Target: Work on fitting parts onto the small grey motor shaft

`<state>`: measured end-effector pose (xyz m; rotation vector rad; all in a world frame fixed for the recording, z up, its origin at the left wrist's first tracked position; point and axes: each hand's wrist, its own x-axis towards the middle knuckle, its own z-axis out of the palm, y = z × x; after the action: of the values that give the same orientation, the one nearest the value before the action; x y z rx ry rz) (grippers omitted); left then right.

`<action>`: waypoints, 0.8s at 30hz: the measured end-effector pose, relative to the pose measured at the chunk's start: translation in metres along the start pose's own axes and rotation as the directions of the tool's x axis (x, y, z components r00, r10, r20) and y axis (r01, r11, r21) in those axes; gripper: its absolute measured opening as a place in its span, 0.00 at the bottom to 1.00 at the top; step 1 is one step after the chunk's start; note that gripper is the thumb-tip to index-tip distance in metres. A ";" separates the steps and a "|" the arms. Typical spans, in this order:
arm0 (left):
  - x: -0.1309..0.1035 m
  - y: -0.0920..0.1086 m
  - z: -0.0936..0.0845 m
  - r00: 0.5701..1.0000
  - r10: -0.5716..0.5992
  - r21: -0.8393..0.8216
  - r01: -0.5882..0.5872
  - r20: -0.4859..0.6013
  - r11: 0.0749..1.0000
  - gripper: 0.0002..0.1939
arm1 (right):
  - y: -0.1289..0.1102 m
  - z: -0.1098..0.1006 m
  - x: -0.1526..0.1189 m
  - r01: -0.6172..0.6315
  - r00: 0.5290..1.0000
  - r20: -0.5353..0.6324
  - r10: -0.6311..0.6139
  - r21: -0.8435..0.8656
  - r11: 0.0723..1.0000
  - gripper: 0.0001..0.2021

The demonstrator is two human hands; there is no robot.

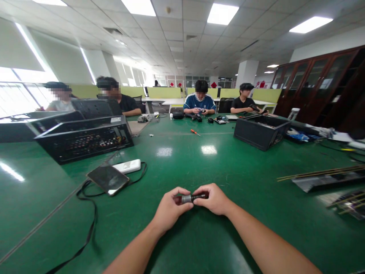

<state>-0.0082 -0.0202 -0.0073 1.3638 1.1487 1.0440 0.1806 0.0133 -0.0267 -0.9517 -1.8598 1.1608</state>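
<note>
Both my hands meet low over the green table (199,167) and share one small cylindrical tool (191,198), silver at its left part and dark at its right. My left hand (171,208) grips the silver end with fingers curled. My right hand (213,198) pinches the dark end between thumb and fingers. What kind of tool it is cannot be told, since the fingers hide most of it.
A phone (108,179) and a white power bank (127,166) with a black cable lie ahead left. Behind them sits a black computer case (82,139); another open case (261,131) stands far right. An orange screwdriver (195,132) lies mid-table. Metal panels (327,179) rest at right. Several people sit at the far side.
</note>
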 end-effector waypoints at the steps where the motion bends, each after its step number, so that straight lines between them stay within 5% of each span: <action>1: 0.000 -0.001 0.000 1.000 0.000 -0.003 0.000 0.003 1.000 0.17 | 0.000 0.000 0.000 0.002 1.000 0.001 -0.002 -0.011 1.000 0.11; 24: 0.001 -0.003 0.000 1.000 -0.011 0.014 0.012 -0.025 1.000 0.17 | 0.001 -0.006 -0.001 0.034 0.999 -0.005 -0.035 -0.144 0.989 0.10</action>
<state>-0.0086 -0.0192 -0.0098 1.3573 1.1833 1.0494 0.1862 0.0151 -0.0261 -0.9971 -1.9671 1.0118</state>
